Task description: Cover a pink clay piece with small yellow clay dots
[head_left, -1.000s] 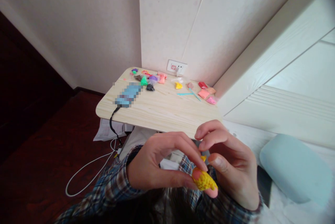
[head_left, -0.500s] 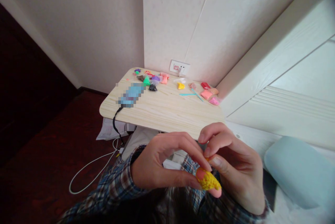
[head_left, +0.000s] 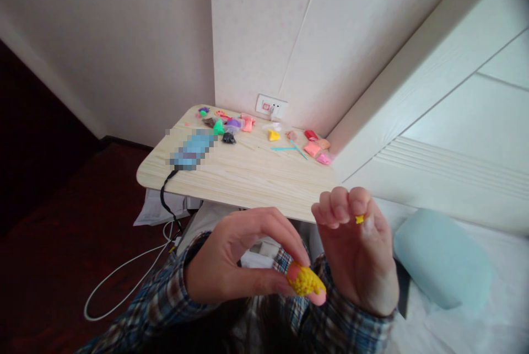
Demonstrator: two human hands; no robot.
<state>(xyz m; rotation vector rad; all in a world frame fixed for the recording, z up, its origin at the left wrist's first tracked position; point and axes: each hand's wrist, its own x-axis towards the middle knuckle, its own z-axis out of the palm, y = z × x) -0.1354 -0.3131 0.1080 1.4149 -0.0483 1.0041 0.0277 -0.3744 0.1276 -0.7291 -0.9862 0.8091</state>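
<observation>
Between the thumb and fingers of my left hand [head_left: 243, 255] is a small clay piece [head_left: 306, 280], pink at both ends with a bumpy yellow covering. My right hand [head_left: 355, 255] is raised to the right of it, apart from the piece. Its thumb and forefinger pinch a tiny bit of yellow clay [head_left: 359, 219], and the other fingers are curled. Both hands are in front of the table's near edge, above my lap.
On the wooden table [head_left: 231, 177] lie a yellow clay lump [head_left: 273, 135], pink clay packs [head_left: 312, 149], a black pack [head_left: 228, 138], a purple pack [head_left: 233, 124] and blue strips [head_left: 284, 149]. A blurred-out device [head_left: 192, 150] trails a black cable [head_left: 163, 194]. A pale blue cushion [head_left: 442, 257] sits at right.
My right hand has moved away from the clay piece and turned upward, with a yellow bit now showing in its fingertips. My left hand keeps its hold. The whole view has shifted slightly.
</observation>
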